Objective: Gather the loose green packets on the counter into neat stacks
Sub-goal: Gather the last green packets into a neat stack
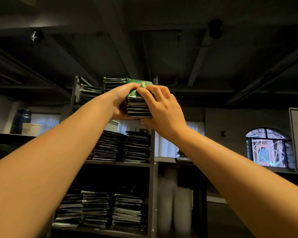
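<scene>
Item 1, nearest: both forearms are reaching up and forward.

Item 2: I am seeing the left hand (pixel 122 102) curling round the left side of the stack (pixel 138 108), fingers over its top. The right hand (pixel 163 109) is clamping the right side, fingers pressing the top packet (pixel 141 86).

Item 3: the stack is sitting at the right end of the top shelf of the rack (pixel 152 169). I cannot tell whether it is resting there.
- Risk: if the squeeze is loosening, middle packets could be sliding out; a leftward nudge could be toppling the neighbour stack (pixel 113 83).
- Lie: packets are lying flat, edges facing me, the pile's long axis running upright. The top packet is tilting its print toward me.
</scene>
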